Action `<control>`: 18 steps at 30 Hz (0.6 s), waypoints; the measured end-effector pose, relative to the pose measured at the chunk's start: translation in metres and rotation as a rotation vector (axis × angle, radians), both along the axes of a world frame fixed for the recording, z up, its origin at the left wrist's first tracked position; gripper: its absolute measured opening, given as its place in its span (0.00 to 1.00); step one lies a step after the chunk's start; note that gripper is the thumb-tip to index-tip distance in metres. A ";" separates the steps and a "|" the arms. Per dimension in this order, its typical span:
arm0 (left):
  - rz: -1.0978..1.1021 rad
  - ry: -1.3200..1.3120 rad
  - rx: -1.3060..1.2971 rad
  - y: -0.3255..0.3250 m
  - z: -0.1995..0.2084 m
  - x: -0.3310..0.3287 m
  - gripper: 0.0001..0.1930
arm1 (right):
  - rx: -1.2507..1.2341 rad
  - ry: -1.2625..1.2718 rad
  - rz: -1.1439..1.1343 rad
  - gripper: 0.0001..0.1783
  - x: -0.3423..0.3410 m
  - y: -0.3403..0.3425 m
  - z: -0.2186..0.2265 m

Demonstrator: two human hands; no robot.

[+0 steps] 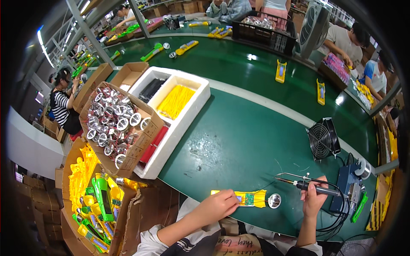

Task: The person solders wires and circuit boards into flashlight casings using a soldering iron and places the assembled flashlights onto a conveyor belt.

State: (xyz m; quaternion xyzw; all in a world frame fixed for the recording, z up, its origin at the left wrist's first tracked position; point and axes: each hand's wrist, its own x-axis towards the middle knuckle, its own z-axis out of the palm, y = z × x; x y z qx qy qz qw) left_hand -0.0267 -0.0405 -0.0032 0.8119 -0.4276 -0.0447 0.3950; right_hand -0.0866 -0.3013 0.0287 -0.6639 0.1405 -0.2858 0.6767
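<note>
At a green workbench point(239, 132), a soldering iron point(302, 185) is grasped in the right hand point(315, 195), its tip pointed left and apart from a yellow casing point(259, 200) lying near the bench's front edge. The casing's left part is mostly covered by the left hand point(222, 204), whose fingers are curled, though whether anything is pinched between them cannot be told. Within the uncovered part a green circuit board point(249, 199) is exposed, and a round silvery reflector point(274, 200) is seen just beside the right end.

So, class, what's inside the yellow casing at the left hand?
The yellow casing holds a green circuit board; a bluish part peeks out beside the left hand, which hides what's beneath.
</note>
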 end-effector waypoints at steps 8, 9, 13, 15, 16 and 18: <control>0.000 0.008 -0.030 0.001 -0.002 0.001 0.04 | -0.008 0.003 0.024 0.10 0.004 -0.012 -0.007; 0.004 0.051 -0.029 0.002 -0.002 0.002 0.04 | -0.008 -0.008 0.020 0.10 0.004 -0.014 -0.008; 0.025 -0.001 -0.094 0.004 0.015 0.003 0.10 | 0.006 -0.072 -0.029 0.10 0.001 -0.021 -0.006; 0.057 -0.290 0.082 0.001 0.028 0.010 0.16 | 0.018 -0.103 -0.087 0.09 -0.001 -0.027 -0.006; 0.052 -0.301 0.085 0.001 0.023 0.012 0.16 | 0.022 -0.113 -0.092 0.09 -0.002 -0.029 -0.007; 0.041 -0.136 0.314 0.007 0.010 0.013 0.19 | 0.030 -0.128 -0.139 0.09 -0.004 -0.032 -0.007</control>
